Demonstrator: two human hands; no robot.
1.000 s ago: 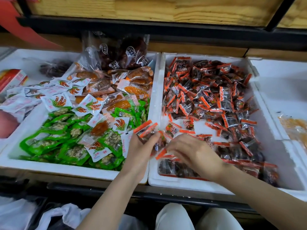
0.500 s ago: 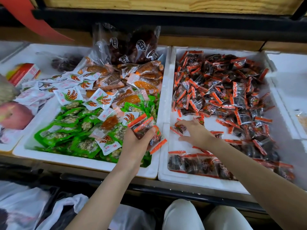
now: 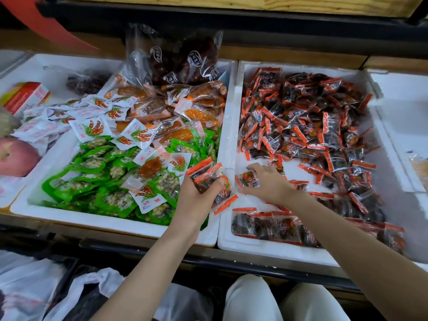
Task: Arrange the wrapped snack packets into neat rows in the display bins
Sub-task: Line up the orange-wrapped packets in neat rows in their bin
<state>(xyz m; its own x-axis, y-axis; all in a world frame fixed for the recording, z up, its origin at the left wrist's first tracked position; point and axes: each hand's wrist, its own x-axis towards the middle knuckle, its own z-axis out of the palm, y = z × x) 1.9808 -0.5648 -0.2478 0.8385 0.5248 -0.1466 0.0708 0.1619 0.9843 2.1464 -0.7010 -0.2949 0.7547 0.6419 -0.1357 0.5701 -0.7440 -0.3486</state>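
Left hand (image 3: 196, 200) clutching a fanned stack of packets (image 3: 212, 184), right hand (image 3: 268, 181) pinching one packet (image 3: 247, 179) (slippery wrappers!), so that loose stack could well spill.

The peach (image 3: 16, 156), seemingly, is edge-cropped; front-row packets (image 3: 301, 230) blur rightward.

Even, fairly bright overhead light, soft glare on the clear bag (image 3: 176, 63), dim shadow below the shelf, wide-angle bowing at edges, right bin's (image 3: 266, 249) far corner smeared, perhaps motion blur, centre sharp
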